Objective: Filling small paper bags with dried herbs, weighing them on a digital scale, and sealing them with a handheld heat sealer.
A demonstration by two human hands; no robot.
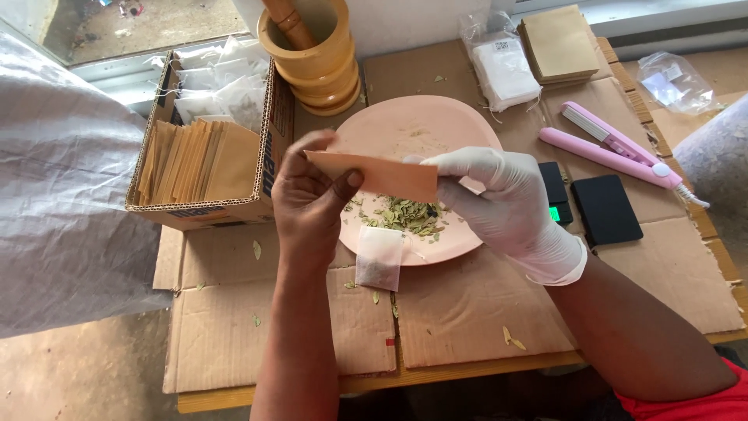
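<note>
Both my hands hold a small brown paper envelope [374,173] flat above a pink plate [405,125]. My bare left hand [312,199] pinches its left end with thumb and fingers. My right hand [499,199], in a white glove, grips its right end. On the plate lies a small heap of dried green leaves [407,215]. A filled white tea bag [379,257] rests on the plate's near rim, partly on the cardboard.
A cardboard box [269,148] at the left holds brown envelopes and white bags. A wooden mortar with pestle [315,54] stands behind the plate. At the right lie a pink sealer iron [612,152], two black scales [606,209], stacked envelopes [559,43] and bagged filters [506,72].
</note>
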